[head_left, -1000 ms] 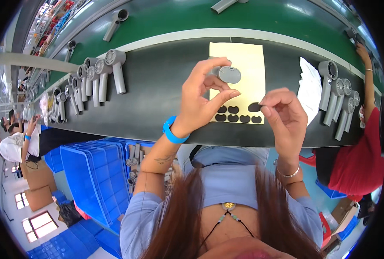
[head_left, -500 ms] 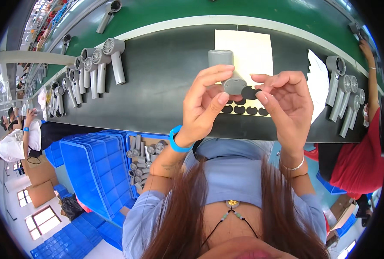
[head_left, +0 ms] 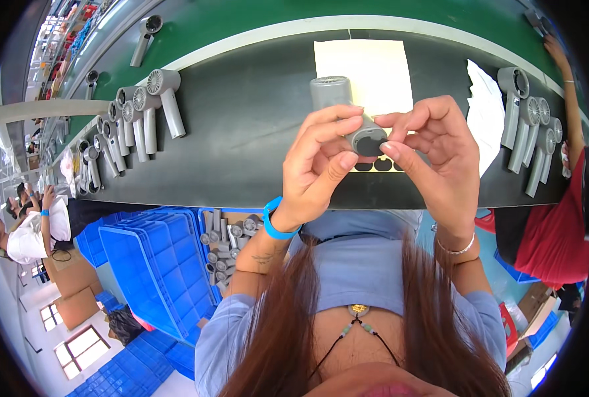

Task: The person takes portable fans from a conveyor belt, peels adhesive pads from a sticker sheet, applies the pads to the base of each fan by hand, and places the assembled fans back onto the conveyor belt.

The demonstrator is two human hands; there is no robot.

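Observation:
My left hand (head_left: pixel 316 162) is wrapped round the handle of a grey handheld fan (head_left: pixel 331 92). Its round head points away from me and its handle end faces me. A black round sticker (head_left: pixel 370 143) lies over that handle end, covering most of it. At the sticker's right edge, the thumb and forefinger of my right hand (head_left: pixel 437 149) pinch it. Beneath both hands is a pale yellow sticker sheet (head_left: pixel 367 59), with several more black stickers along its near edge, partly hidden by my fingers.
Grey handheld fans (head_left: pixel 165 99) stand in a cluster at the left of the dark bench (head_left: pixel 241 119); more fans (head_left: pixel 527 126) are at the right, beside crumpled white paper (head_left: pixel 485 119). Blue crates (head_left: pixel 155 264) and a bin of fans (head_left: pixel 225 245) sit below left. A co-worker in red (head_left: pixel 552 231) is at right.
The black sticker has moved left from beside the handle end onto it, carried by my right fingers. My left hand has tilted the handle end a little toward me.

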